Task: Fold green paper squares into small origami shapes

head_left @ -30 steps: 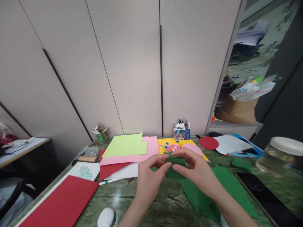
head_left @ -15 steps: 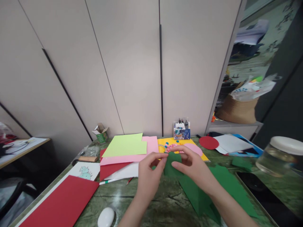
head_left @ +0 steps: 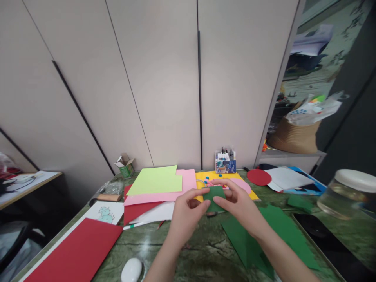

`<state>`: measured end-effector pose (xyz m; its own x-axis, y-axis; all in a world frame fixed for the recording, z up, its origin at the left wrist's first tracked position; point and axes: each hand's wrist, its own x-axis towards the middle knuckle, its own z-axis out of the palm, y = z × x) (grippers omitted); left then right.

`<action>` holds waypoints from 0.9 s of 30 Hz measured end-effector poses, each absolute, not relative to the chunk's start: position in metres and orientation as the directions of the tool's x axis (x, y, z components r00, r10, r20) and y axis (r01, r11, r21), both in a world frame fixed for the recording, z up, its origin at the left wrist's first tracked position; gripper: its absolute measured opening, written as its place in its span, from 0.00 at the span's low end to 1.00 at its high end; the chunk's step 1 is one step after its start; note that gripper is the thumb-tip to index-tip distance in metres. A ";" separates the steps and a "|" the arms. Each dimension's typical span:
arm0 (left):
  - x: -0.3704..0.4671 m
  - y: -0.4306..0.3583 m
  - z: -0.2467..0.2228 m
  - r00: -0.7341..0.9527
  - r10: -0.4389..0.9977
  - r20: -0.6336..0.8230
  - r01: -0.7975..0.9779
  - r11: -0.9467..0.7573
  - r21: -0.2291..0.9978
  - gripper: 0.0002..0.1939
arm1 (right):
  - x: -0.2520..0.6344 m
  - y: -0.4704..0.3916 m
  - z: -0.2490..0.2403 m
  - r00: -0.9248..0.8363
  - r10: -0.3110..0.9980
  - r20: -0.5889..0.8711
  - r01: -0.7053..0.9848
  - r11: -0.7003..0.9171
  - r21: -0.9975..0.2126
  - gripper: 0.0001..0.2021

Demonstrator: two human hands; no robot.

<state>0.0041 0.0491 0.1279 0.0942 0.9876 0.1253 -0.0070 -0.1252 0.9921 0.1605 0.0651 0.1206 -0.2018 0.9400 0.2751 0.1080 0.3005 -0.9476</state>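
A small piece of green paper is held up above the table between both hands. My left hand pinches its left edge between thumb and fingers. My right hand grips its right side, the thumb lying on the near face and the other fingers behind. Under my right forearm lie larger green sheets with uneven edges. Behind the hands, a yellow sheet bears pink and blue bits and a pink paper oval.
Left of the hands are a light green sheet, pink paper, a red sheet and a white rounded object. A phone and a lidded jar stand right. A marker box is at the back.
The green paper has tilted and now shows a flatter, wider face. My left thumb has moved down its left edge; both hands stay in nearly the same place.
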 end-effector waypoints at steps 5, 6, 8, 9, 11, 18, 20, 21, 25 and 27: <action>0.005 0.050 0.131 0.081 0.993 0.087 -0.080 -0.081 0.994 0.16 | 0.162 0.066 0.119 -0.220 0.942 0.253 0.064 0.273 -0.960 0.16; 0.005 0.050 0.131 0.081 0.993 0.085 -0.083 -0.078 0.993 0.16 | 0.162 0.066 0.119 -0.224 0.942 0.249 0.053 0.267 -0.962 0.15; 0.003 0.051 0.131 0.085 0.992 0.088 -0.095 -0.080 0.992 0.16 | 0.162 0.066 0.120 -0.225 0.944 0.242 0.028 0.254 -0.967 0.14; 0.003 0.051 0.130 0.088 0.992 0.094 -0.102 -0.085 0.991 0.16 | 0.161 0.066 0.120 -0.223 0.945 0.239 0.017 0.249 -0.968 0.14; 0.002 0.052 0.129 0.089 0.990 0.112 -0.103 -0.103 0.989 0.14 | 0.161 0.066 0.121 -0.220 0.947 0.236 0.002 0.242 -0.970 0.16; 0.003 0.055 0.125 0.063 0.988 0.139 0.031 -0.142 0.989 0.13 | 0.161 0.066 0.121 -0.218 0.945 0.246 0.027 0.258 -0.966 0.16; 0.003 0.055 0.125 0.064 0.991 0.119 0.017 -0.120 0.993 0.14 | 0.162 0.066 0.121 -0.229 0.944 0.239 0.030 0.252 -0.967 0.16; 0.003 0.055 0.125 0.057 0.992 0.113 0.007 -0.114 0.993 0.15 | 0.162 0.066 0.122 -0.238 0.943 0.233 0.027 0.247 -0.969 0.16; 0.001 0.056 0.127 0.028 0.994 0.106 0.004 -0.106 0.994 0.16 | 0.164 0.063 0.125 -0.279 0.938 0.206 0.006 0.217 -0.976 0.19; 0.000 0.056 0.128 0.023 0.993 0.114 0.010 -0.115 0.993 0.16 | 0.165 0.061 0.127 -0.293 0.933 0.209 0.010 0.221 -0.975 0.20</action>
